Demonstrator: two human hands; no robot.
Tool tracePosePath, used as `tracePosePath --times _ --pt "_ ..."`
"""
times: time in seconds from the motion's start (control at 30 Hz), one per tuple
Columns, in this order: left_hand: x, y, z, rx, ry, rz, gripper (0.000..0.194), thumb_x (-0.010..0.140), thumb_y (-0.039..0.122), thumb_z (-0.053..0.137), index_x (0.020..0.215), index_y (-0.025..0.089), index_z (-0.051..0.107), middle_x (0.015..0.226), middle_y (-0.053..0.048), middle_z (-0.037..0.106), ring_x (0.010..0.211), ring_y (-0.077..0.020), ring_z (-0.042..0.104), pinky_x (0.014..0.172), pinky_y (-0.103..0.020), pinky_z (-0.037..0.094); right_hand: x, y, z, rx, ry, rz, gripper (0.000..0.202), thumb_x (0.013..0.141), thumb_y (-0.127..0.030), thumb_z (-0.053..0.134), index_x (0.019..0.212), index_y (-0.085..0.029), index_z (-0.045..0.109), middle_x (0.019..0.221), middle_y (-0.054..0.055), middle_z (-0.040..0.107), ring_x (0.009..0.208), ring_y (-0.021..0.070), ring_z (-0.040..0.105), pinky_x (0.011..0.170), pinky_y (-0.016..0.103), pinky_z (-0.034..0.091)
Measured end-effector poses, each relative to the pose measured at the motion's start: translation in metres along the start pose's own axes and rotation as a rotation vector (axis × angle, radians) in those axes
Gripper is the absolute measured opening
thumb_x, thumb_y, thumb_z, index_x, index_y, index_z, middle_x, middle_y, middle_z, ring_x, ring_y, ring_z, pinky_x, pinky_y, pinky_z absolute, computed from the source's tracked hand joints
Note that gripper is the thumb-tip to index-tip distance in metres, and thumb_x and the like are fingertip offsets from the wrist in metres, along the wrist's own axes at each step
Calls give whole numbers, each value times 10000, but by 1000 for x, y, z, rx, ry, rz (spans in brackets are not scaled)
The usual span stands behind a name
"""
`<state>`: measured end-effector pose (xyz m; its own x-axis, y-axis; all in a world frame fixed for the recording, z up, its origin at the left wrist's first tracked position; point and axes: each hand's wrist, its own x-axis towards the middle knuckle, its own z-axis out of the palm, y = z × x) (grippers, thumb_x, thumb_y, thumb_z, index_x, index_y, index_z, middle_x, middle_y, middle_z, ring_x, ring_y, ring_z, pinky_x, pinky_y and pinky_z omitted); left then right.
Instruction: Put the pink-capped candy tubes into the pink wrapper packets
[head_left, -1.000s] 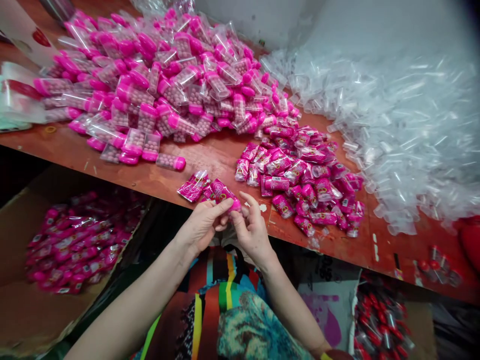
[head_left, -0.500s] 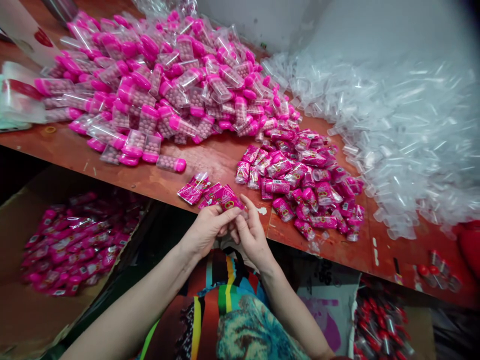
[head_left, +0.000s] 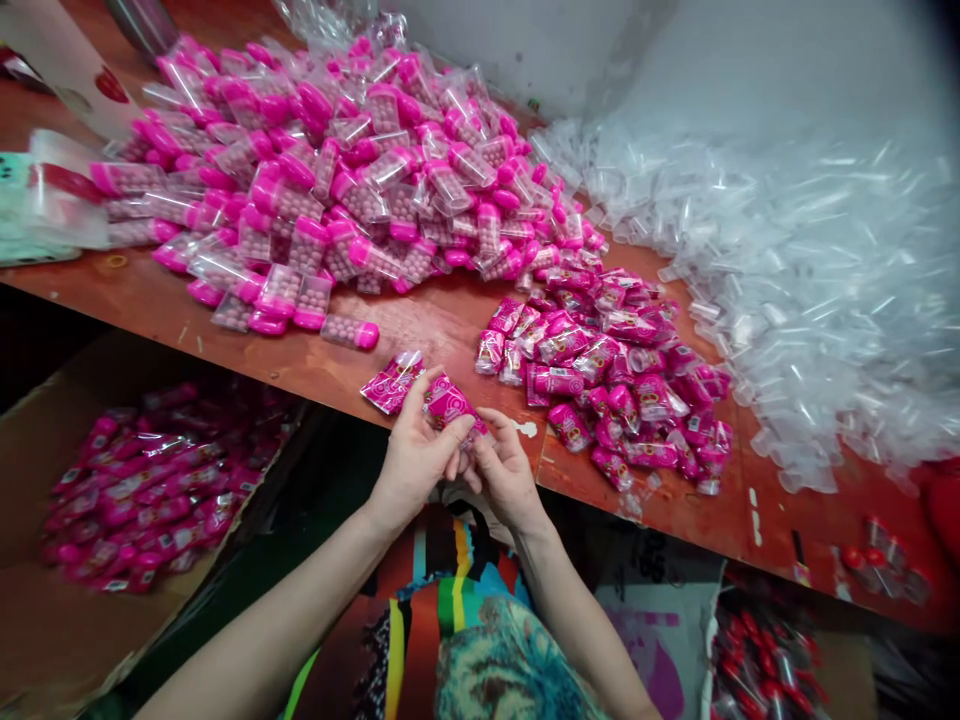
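A flat pink printed sleeve (head_left: 448, 400) is in my left hand (head_left: 411, 455), with the thumb on top of it and the fingers behind. At its lower right corner, the thumb and fingertips of my right hand (head_left: 510, 478) pinch it; part of this grip is hidden. More flat pink sleeves (head_left: 393, 382) lie on the table edge just beyond my left hand. To the right is a pile of small containers wrapped in pink sleeves (head_left: 592, 345). Further back, a large heap of clear containers with pink caps and pale pink balls (head_left: 300, 190) covers the table.
Many clear empty tubes (head_left: 795, 270) are heaped at the right against the wall. Below left, a cardboard box (head_left: 45, 630) holds wrapped pink containers. Red-capped containers (head_left: 765, 650) lie below right, and several more (head_left: 881, 560) on the table (head_left: 667, 515).
My left hand has lifted slightly, its index finger now stretched up along the sleeve, which shows more fully. My right hand stays close beside it. The whole view has shifted slightly.
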<state>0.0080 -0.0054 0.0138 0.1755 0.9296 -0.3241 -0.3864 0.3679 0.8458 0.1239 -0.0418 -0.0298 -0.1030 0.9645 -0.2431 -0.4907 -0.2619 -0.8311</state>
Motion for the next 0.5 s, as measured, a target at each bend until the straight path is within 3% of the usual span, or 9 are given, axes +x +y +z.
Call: tracePosePath --times 0.27,0.4,0.5 --pt "-10 0 9 178 70 29 531 776 310 693 1240 203 457 446 121 481 299 -83 470 328 -162 378 3 11 -5 53 49 -22 385 843 -447 654 1095 -283 414 490 -124 512 342 73 416 373 168 331" --pt "-7 -3 9 213 82 5 573 770 317 703 1273 209 450 464 116 497 290 -78 460 313 -158 355 2 16 -2 26 86 -16 392 837 -464 650 1089 -281 412 461 -144 459 329 70 393 375 175 350" --pt "-6 -6 6 171 55 -37 677 781 355 693 1365 210 382 463 122 488 290 -77 442 320 -167 342 5 5 -1 -18 104 9 363 841 -445 644 1083 -269 439 476 -134 478 329 60 368 362 166 304"
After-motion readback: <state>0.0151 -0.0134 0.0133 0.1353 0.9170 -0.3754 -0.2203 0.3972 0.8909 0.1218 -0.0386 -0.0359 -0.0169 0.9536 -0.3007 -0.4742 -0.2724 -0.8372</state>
